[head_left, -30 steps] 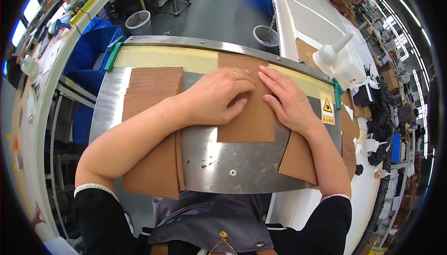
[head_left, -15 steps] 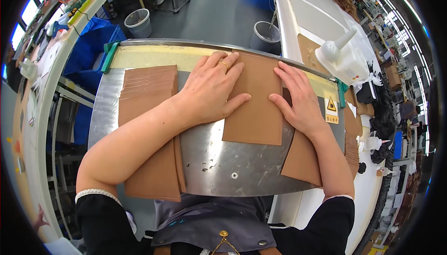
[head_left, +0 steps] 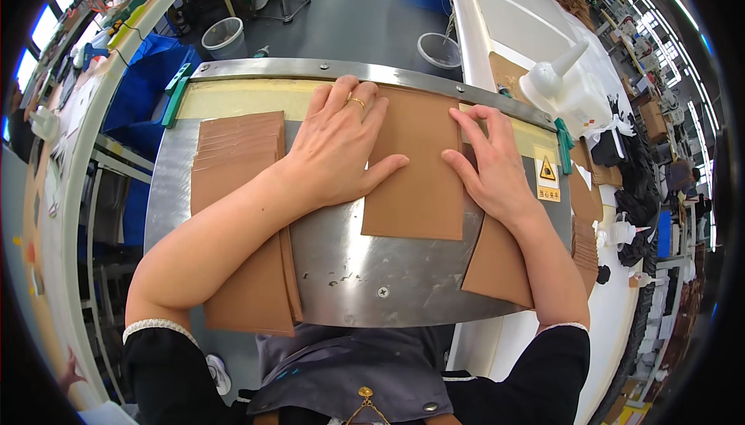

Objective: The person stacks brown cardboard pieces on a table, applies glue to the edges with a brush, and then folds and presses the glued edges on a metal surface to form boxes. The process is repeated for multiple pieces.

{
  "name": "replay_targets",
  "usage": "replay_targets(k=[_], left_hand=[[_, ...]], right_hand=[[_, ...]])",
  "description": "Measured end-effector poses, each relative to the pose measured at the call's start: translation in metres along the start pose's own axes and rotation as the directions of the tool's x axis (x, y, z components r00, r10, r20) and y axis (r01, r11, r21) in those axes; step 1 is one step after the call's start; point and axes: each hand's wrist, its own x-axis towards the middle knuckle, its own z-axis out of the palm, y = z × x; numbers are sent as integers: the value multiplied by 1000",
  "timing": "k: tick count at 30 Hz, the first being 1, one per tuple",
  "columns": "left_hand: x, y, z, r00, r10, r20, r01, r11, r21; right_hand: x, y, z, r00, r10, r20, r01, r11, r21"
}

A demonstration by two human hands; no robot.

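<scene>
Both hands are down flat on one brown leather sheet (head_left: 415, 169): the left hand (head_left: 337, 149), ring on one finger, is spread wide with its palm pressing the sheet's left edge, and the right hand (head_left: 493, 165) has its fingers stretched out along the right edge. Neither is pinching anything; the spread looks meant to keep the sheet smooth and square. It lies in the middle of the steel worktable (head_left: 365, 270), its far edge pushed up to the yellowish strip (head_left: 240, 99) under the metal rail (head_left: 310, 69), which seems to serve as a stop. Left of it, under the left forearm, a fanned stack of brown sheets (head_left: 233, 153) waits within easy reach. Near right, another brown piece (head_left: 497, 266) overhangs the table's edge beneath the right wrist. Farther right, a white bottle (head_left: 563, 87) stands on the side bench.
</scene>
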Motion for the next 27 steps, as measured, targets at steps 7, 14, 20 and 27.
replay_targets(k=[7,14,20,27], left_hand=[[0,1,-3,1000,24,18,-23,998,-54],[5,-7,-22,961,278,4,-275,954,-116],[2,31,-38,878,-147,456,81,983,162],[-14,23,-10,998,-19,-68,29,987,160]], right_hand=[[-1,1,0,1000,-4,-16,4,1000,17],[6,7,0,991,62,-116,-43,986,162],[10,23,-17,943,76,-323,-1,974,225],[6,21,-17,984,55,-167,-17,975,224]])
